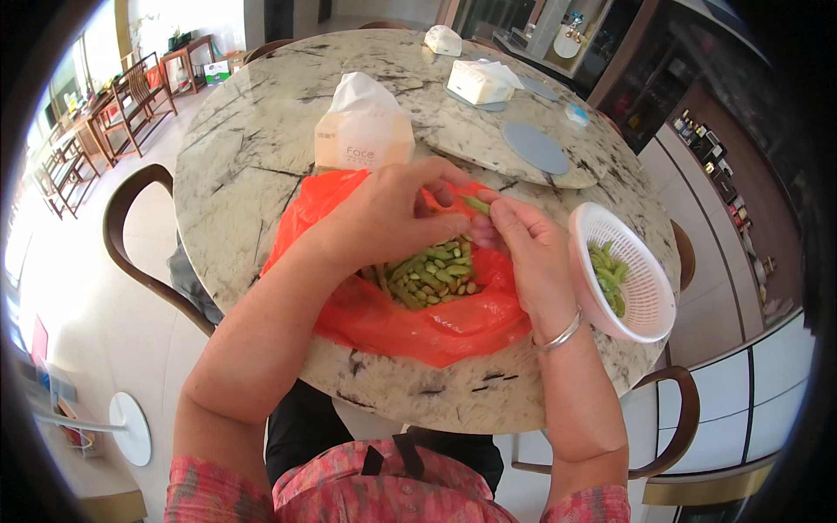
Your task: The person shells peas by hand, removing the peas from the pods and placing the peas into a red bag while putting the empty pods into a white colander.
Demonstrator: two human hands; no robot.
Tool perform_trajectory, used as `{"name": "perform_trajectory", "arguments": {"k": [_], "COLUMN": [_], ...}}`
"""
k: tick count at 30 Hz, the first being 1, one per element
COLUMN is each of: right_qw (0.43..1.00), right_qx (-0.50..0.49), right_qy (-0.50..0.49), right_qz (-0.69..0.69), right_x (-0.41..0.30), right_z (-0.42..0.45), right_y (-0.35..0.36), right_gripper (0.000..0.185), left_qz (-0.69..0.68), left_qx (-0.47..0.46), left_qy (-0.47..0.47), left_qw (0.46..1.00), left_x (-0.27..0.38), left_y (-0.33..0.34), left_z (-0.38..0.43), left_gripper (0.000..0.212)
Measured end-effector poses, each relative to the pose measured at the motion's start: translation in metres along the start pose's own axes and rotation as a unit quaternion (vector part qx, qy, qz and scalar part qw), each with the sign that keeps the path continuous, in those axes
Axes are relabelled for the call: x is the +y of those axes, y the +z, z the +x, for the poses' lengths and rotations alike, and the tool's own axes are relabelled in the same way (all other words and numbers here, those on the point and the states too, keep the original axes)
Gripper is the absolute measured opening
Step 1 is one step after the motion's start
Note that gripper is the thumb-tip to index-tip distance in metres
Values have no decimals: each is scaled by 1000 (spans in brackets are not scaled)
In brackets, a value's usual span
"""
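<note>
A red plastic bag [418, 333] lies spread on the marble-patterned round table, with shelled green beans [441, 273] and some pods inside it. Over the bag, my right hand [526, 238] pinches a green bean pod [477, 205] between thumb and fingers. My left hand [409, 202] is bent close beside that pod, its thumb and fingers apart; whether anything lies between them is hard to see. A white colander with a pink outer bowl [579, 287] stands to the right of my right hand and holds several green pods [608, 271].
A tissue pack [363, 134] stands just behind the bag. Farther back are another tissue pack [480, 82], a grey round mat [536, 148] and a raised turntable [458, 153]. Wooden chairs [121, 229] stand around the round table [222, 157].
</note>
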State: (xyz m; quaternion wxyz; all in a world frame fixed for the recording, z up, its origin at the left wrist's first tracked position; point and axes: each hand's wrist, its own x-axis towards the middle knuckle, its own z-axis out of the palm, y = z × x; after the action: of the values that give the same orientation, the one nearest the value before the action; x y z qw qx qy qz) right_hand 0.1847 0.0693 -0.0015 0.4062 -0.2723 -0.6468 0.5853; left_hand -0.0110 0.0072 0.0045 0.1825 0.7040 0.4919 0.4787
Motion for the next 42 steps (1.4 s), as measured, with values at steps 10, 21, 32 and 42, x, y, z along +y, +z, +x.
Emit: {"name": "perform_trajectory", "arguments": {"k": [10,21,32,42], "right_qw": [981,963,923,937], "right_qx": [-66,9,27,33], "right_qy": [-85,-159,-172,-155], "right_qz": [-158,-217,-344,-311], "right_x": [3,5,-3,11], "right_z": [-3,-4,-7,-8], "right_y": [2,8,9,17], "right_gripper": [26,21,18,19], "left_qz": [-230,-208,-157,-71], "left_qx": [10,-21,-5,65], "left_qy": [-98,-111,-98,-102], "left_qw": [968,972,983,990], "left_x": [-10,-7,-4,-2], "left_y": [-4,4,7,15], "left_z": [7,2,-2,-1], "left_gripper": [21,15,12,16]}}
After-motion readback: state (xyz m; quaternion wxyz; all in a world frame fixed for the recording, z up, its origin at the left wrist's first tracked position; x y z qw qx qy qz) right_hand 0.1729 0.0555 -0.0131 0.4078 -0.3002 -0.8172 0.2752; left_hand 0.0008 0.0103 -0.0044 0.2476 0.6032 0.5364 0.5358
